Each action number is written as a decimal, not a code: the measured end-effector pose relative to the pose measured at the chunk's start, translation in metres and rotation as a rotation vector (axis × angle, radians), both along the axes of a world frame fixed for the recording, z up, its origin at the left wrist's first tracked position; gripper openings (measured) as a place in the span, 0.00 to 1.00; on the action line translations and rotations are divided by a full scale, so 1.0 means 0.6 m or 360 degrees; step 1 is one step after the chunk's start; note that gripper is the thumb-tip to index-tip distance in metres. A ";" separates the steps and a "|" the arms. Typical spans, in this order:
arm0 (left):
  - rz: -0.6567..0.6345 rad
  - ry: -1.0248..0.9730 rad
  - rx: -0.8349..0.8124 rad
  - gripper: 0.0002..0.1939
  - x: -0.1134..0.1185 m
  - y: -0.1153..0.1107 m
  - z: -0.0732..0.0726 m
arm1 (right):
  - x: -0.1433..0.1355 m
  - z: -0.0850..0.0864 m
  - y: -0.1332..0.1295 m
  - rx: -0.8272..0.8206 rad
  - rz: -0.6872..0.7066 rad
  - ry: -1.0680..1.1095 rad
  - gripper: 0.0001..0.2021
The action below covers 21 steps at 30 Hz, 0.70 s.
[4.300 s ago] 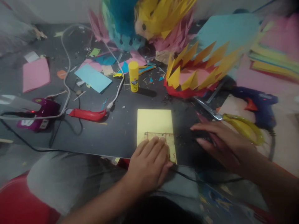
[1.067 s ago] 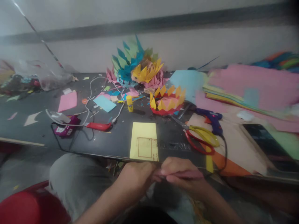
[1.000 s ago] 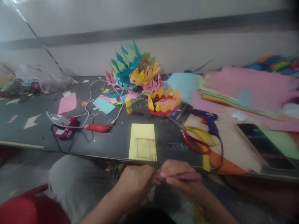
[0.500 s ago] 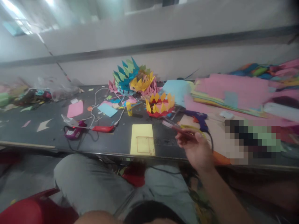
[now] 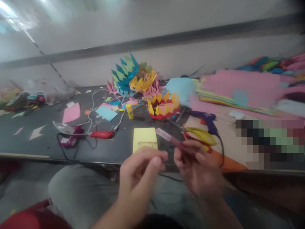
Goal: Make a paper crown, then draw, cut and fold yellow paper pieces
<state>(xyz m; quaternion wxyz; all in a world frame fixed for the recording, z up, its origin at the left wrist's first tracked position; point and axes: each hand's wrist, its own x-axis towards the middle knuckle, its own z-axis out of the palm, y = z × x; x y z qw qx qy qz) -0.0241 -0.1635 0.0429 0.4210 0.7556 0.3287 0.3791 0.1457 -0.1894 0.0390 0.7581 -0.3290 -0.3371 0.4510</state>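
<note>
My right hand point(image 5: 200, 168) is closed around a slim dark red pen point(image 5: 182, 144) whose pale, see-through end points up and left. To its left, my left hand point(image 5: 143, 173) is raised at the table edge, loosely curved, with nothing visible in it. A sheet of yellow paper point(image 5: 145, 136) lies just beyond the left hand, which hides its lower part; a drawn reddish outline shows on it. Behind the right hand are scissors point(image 5: 201, 135) with yellow and red handles. A red and yellow paper crown point(image 5: 164, 109) stands beyond them.
A yellow glue stick point(image 5: 130, 112) stands upright. A blue glue gun point(image 5: 207, 118) lies at right, near stacked coloured sheets point(image 5: 238, 82). At left are a red-handled tool point(image 5: 102, 135) with a white cord and a purple device point(image 5: 71, 138). More paper crowns point(image 5: 133, 78) are heaped against the wall.
My left hand has come up from below into view, in front of the yellow paper. The right hand, still holding the pen, has drawn a little lower and closer. The view has shifted slightly.
</note>
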 end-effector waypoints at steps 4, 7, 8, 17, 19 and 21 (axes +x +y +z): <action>-0.0121 -0.0476 -0.0517 0.09 0.074 0.061 0.026 | -0.013 -0.017 0.002 -0.0027 0.0073 0.0080 0.10; -0.0182 -0.0431 -0.0583 0.09 0.073 0.063 0.014 | -0.019 -0.037 0.003 -0.0020 -0.0069 -0.0057 0.11; -0.0160 -0.0404 -0.0606 0.10 0.069 0.063 0.010 | -0.020 -0.043 0.002 -0.0029 -0.0119 -0.0153 0.12; -0.0017 -0.0347 -0.1130 0.13 0.067 0.079 -0.004 | -0.014 -0.082 -0.012 0.0073 -0.0375 -0.1135 0.20; 0.0007 -0.0344 -0.1197 0.12 0.067 0.078 -0.012 | -0.013 -0.085 -0.011 0.0133 -0.0478 -0.1331 0.22; 0.0057 -0.0338 -0.1220 0.12 0.066 0.078 -0.021 | -0.012 -0.088 -0.010 0.0182 -0.0558 -0.1518 0.24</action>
